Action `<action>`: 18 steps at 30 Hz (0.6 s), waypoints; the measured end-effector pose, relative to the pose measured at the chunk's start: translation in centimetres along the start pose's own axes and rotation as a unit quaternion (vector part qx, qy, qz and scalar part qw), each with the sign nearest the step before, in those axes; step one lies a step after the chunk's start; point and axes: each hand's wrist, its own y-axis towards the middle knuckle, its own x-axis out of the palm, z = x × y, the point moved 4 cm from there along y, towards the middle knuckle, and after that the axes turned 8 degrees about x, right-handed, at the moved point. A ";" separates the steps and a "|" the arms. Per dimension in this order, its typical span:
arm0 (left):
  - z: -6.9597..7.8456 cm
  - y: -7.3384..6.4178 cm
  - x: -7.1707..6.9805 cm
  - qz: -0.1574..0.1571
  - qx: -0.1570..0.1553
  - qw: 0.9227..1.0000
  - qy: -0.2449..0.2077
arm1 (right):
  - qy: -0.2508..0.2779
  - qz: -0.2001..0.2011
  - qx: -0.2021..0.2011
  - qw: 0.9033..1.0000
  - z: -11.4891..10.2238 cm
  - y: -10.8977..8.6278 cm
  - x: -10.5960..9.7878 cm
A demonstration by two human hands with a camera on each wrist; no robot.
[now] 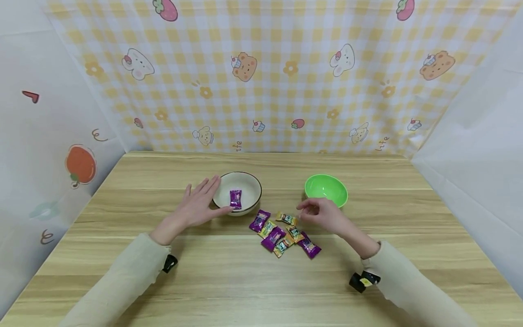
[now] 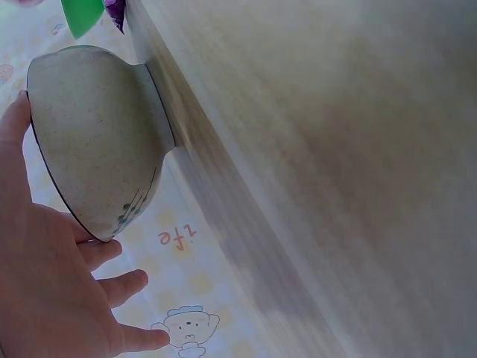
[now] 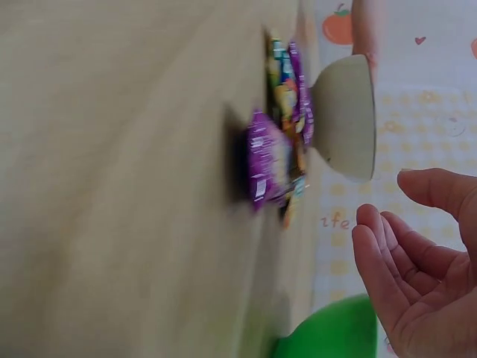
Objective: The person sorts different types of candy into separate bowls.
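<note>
A: Report progress, from the largest item down.

B: Begin at the table [image 1: 229,290]. Next, check the white bowl [image 1: 250,188]: upright, with one purple packet [image 1: 235,199] lying inside. Then check the green bowl [image 1: 327,188], to the right of the white bowl: without any packet showing in the visible part. Judge the work as early: one packet in a bowl, the rest left on the table.

A: Give the state of the hands.

B: For the left hand [image 1: 198,206], read fingers straight and spread at the rim of the white bowl, with the thumb on the near side of the same rim. For the right hand [image 1: 323,213], read fingers bent, thumb and fingertips parted, with nothing visible between. Locate just in front of the green bowl, near the packets. Cannot tell whether in contact with that bowl.

A: Locate the loose items.

B: Find on the table, in front of the bowls, in one partly overlapping cluster: loose purple packets [image 1: 273,239] and yellow packets [image 1: 287,218].

A: Count everything.

B: Record one table, two bowls, two hands. Record eight packets in view: four purple, one in the white bowl and three on the table; four yellow, all on the table. Allow for any hidden beneath the overlap.
</note>
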 end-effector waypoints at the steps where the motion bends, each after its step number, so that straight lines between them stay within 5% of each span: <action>1: 0.0 0.0 0.0 0.000 -0.001 1.000 0.000 | 0.001 -0.003 0.003 1.000 0.3 -0.2 0.0; 18: 0.1 0.0 -0.1 -0.005 0.001 1.000 -0.004 | -0.013 -0.032 0.040 0.999 3.1 -2.8 0.5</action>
